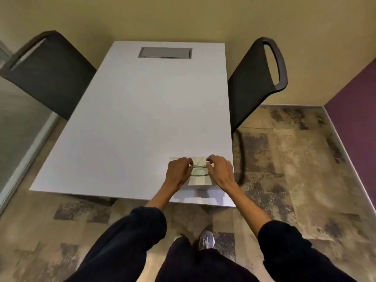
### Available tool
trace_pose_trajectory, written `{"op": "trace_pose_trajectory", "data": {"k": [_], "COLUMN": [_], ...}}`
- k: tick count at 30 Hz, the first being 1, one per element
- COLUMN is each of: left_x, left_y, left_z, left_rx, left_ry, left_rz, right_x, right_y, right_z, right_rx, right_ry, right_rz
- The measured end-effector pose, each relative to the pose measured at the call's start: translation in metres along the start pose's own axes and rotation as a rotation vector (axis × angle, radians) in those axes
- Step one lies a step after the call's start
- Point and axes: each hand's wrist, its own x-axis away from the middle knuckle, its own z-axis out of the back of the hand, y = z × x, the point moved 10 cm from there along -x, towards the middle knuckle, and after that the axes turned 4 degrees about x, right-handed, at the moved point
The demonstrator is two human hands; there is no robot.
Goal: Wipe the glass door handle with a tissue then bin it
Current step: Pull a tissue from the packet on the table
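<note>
While both hands work at it, I see the tissue box (198, 176) flat on the table (130, 123), close to its near right corner. Box is pale, patterned, with an oval opening rimmed dark; greenish-white tissue shows inside. Left hand (179, 170) has fingers curled at the oval's left end, right hand (220, 169) at its right end; both pinch near the opening, but I cannot tell whether they actually grip tissue. Dark chairs (256, 82) flank the table.
</note>
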Motion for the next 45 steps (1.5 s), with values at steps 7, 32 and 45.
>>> {"op": "trace_pose_trajectory", "data": {"k": [7,32,45], "left_x": [-0.006,-0.034,-0.038], "left_y": [-0.003,-0.001,-0.006], "left_z": [-0.025,-0.065,-0.07], "left_rx": [0.0,-0.018,-0.059], "left_ry": [-0.131,-0.167,-0.212], "left_rz": [-0.018,-0.064,-0.036], "right_x": [-0.001,-0.032,-0.034], "right_y": [-0.006,-0.006,-0.013], "right_z": [-0.024,-0.065,-0.071], "right_rx": [0.07,0.39,0.348], "right_ry": [-0.161,-0.323,-0.372], "right_rz": [0.003,0.122,0.287]}}
